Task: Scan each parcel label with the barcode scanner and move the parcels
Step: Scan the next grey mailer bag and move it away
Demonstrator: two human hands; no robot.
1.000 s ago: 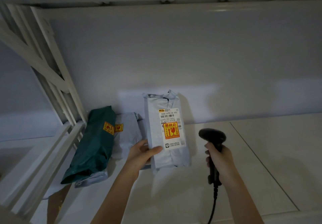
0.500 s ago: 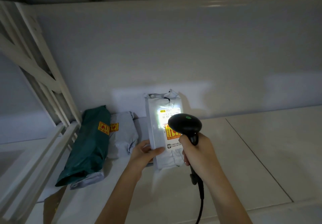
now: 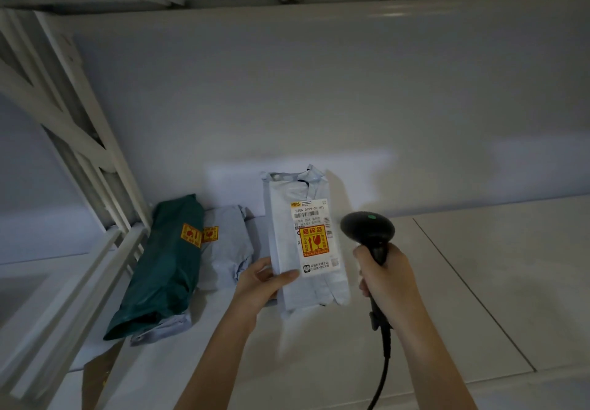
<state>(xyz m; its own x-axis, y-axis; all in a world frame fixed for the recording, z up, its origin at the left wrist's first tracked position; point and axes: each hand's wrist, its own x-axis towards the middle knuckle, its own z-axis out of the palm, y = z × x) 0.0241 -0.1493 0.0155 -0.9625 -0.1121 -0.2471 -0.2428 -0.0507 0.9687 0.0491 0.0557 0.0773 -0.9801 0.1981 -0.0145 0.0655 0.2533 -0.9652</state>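
centre of frame: grey parcel [image 3: 303, 243] held upright on the surface [image 3: 479, 282], long axis near vertical, label [image 3: 314, 237] facing the camera. left hand [image 3: 261, 282] gripping its lower left edge, thumb across the front just below-left of the label, fingers hidden behind. right hand [image 3: 386, 275] wrapped round the handle of the scanner [image 3: 367, 227], just right of the parcel; head level with the label's middle, apart from it, no beam visible on the label. cable [image 3: 383, 368] trailing down to bottom edge.

left of centre: green parcel [image 3: 166, 266] lying flat, long axis running lower left to upper right, beside the rack frame [image 3: 79, 186]. second grey parcel [image 3: 226, 247] lying between green and held one, touching green. both carrying orange stickers; barcodes not readable.

judgement: scan of held parcel either just pending or done, cannot tell which. key relation for next move: label lies directly left of scanner head, so a small leftward turn of the right wrist brings it on target; for moving the parcel, left hand already on it and nearer. open surface lies right of frame, beyond the scanner hand.
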